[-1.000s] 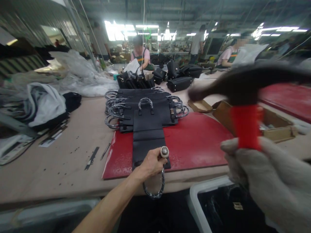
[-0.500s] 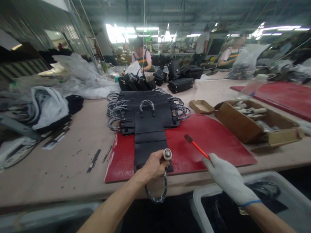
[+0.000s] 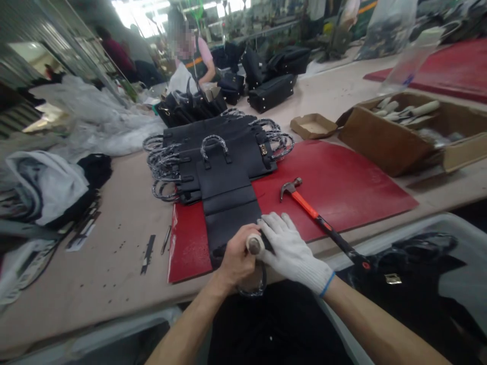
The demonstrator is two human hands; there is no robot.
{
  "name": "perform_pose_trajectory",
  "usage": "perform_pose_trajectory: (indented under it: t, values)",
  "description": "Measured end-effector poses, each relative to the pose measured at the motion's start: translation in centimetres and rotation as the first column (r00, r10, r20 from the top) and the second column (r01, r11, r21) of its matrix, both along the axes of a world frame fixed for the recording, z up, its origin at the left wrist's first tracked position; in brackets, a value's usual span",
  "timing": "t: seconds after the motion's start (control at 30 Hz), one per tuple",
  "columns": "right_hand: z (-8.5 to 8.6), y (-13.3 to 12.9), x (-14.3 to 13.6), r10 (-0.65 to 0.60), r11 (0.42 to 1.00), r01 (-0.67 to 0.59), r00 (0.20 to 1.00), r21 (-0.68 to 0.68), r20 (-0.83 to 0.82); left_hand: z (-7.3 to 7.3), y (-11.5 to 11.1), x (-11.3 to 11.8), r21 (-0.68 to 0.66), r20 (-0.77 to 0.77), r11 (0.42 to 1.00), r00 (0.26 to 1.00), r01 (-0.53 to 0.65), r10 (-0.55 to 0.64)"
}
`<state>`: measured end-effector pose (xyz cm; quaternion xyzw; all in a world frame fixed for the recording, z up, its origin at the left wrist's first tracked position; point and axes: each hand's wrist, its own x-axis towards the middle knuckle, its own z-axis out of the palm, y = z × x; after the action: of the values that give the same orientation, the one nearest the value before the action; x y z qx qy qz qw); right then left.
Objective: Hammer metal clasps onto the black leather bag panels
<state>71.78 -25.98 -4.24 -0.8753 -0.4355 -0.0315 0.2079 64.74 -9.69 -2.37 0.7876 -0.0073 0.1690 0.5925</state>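
My left hand is closed around an upright punch, whose round metal end shows above a whitish wrapping. Its lower tip is hidden behind my fingers. Beneath it lies a black leather bag panel with a plastic-wrapped handle at its far end; another wrapped handle hangs by the table edge. In a white glove, my right hand rests with fingers stretched over the panel's near right edge. A claw hammer with a red and black handle lies on the red board, apart from both hands.
More black panels with wrapped handles are stacked behind. A cardboard box of white-wrapped things stands right, a plastic tub below it. A thin metal rod lies left. A person works across the table.
My right hand has let go of the hammer, now lying on the red board, and moved left onto the panel beside my left hand. The left hand still holds the punch. The view has tilted.
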Motion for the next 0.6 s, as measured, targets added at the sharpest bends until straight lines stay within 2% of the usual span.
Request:
perform_pose_trajectory:
  t: [0.03,0.1,0.17,0.27,0.37,0.43,0.53,0.6]
  values:
    - [0.0,-0.1,0.1,0.003,1.000,-0.003,1.000,-0.012,-0.005,0.2,0.4,-0.1,-0.115,-0.010,0.988,0.995,-0.102,0.102]
    - [0.2,-0.3,0.3,0.011,0.999,-0.011,1.000,-0.032,-0.014,1.1,2.3,-0.1,-0.332,-0.043,0.884,0.942,-0.329,0.334]
    - [0.4,-0.4,0.3,0.009,0.999,-0.009,1.000,-0.040,-0.012,2.2,5.6,-0.4,-0.401,-0.053,0.786,0.869,-0.471,0.493]
    - [0.6,-0.1,0.2,-0.012,0.999,0.012,1.000,-0.034,0.023,3.3,12.1,-2.6,-0.228,-0.145,0.748,0.781,-0.624,0.607]
    - [0.4,0.1,0.2,-0.013,1.000,0.014,0.999,-0.026,0.049,3.1,17.6,-6.7,-0.062,-0.298,0.663,0.647,-0.746,0.701]
    - [0.2,0.2,0.2,-0.004,1.000,0.005,0.999,-0.028,0.053,2.5,20.1,-9.7,0.011,-0.368,0.601,0.555,-0.800,0.746]
    - [-0.1,0.2,0.4,-0.005,0.999,0.007,0.997,-0.037,0.075,1.0,22.5,-13.7,0.120,-0.464,0.536,0.430,-0.836,0.774]
    - [-0.2,0.2,0.5,-0.004,0.999,0.009,0.995,-0.041,0.102,0.1,23.8,-15.8,0.268,-0.441,0.508,0.364,-0.819,0.820]
